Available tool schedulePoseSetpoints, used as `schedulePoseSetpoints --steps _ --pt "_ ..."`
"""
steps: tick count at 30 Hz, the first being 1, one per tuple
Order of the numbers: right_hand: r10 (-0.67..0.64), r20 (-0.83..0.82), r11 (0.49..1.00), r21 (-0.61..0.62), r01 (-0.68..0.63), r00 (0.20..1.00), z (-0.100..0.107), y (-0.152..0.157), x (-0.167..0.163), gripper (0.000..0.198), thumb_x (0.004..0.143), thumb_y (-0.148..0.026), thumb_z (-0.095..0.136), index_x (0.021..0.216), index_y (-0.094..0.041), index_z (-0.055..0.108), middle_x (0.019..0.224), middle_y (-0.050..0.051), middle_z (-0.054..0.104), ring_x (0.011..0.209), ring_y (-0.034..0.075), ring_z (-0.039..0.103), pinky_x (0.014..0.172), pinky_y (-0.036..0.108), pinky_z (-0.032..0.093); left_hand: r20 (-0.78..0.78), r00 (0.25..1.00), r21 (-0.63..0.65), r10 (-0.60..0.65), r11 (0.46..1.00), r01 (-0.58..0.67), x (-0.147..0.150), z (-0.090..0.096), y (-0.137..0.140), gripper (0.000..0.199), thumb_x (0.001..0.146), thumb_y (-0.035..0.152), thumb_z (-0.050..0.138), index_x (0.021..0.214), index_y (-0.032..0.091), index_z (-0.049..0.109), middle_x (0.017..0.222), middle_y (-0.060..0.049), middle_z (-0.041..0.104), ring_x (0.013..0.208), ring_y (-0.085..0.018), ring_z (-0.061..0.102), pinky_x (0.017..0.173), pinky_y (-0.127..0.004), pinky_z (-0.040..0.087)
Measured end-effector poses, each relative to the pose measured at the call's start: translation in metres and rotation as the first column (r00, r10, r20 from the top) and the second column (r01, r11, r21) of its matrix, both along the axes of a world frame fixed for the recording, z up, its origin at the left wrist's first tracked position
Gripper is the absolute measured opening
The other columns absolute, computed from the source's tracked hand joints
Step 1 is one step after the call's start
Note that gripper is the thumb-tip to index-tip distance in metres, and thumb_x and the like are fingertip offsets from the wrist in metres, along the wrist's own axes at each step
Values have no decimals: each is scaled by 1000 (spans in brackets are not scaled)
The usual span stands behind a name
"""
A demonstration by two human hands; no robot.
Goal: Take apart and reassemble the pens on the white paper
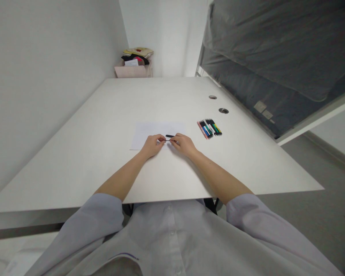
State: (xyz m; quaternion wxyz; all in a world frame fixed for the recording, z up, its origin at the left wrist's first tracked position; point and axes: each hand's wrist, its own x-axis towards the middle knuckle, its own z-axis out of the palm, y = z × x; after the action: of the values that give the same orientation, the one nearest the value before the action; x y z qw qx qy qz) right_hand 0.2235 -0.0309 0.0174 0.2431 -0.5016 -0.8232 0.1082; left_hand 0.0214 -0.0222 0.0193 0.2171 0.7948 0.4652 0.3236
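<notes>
Over the front of a white sheet of paper (140,132), both hands meet with their fingertips pinched. A thin, dark pen part (167,140) runs between them, held by my left hand (154,145) at one end and my right hand (184,144) at the other. It is too small to tell which part of a pen it is. Just beyond the fingertips lies a short black piece (169,136), like a pen barrel or cap, its right end close to my right hand. Both hands cover some of the sheet.
Several pens and markers (209,128) lie side by side to the right of the paper on the white table (109,115). Two round cable holes (223,110) sit farther back. A pink box (130,71) with cloth items stands beyond the far edge; a grey-covered frame (276,57) borders the right.
</notes>
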Motion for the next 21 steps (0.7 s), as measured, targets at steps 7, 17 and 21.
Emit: schedulePoseSetpoints --steps 7,17,21 --pt "15 -150 1000 6 -15 989 -4 3 1 16 85 -18 56 89 -16 71 88 7 67 76 17 57 73 28 43 48 999 -55 19 998 -17 -2 -2 0 12 81 21 63 90 17 71 87 -4 74 83 -18 68 84 -33 54" --pt "33 -227 999 30 -27 973 -7 6 2 11 83 -18 55 80 -18 66 81 5 66 71 16 54 70 28 42 118 993 -75 32 997 -23 -2 -6 3 12 81 24 64 89 17 70 88 -4 74 84 -18 68 84 -33 54" --pt "68 -225 997 48 -59 972 -8 4 -1 11 84 -17 55 82 -18 66 83 5 65 72 16 55 71 28 43 91 996 -52 11 999 -6 -1 -4 0 12 81 24 64 88 18 71 87 -3 75 84 -18 68 85 -33 54"
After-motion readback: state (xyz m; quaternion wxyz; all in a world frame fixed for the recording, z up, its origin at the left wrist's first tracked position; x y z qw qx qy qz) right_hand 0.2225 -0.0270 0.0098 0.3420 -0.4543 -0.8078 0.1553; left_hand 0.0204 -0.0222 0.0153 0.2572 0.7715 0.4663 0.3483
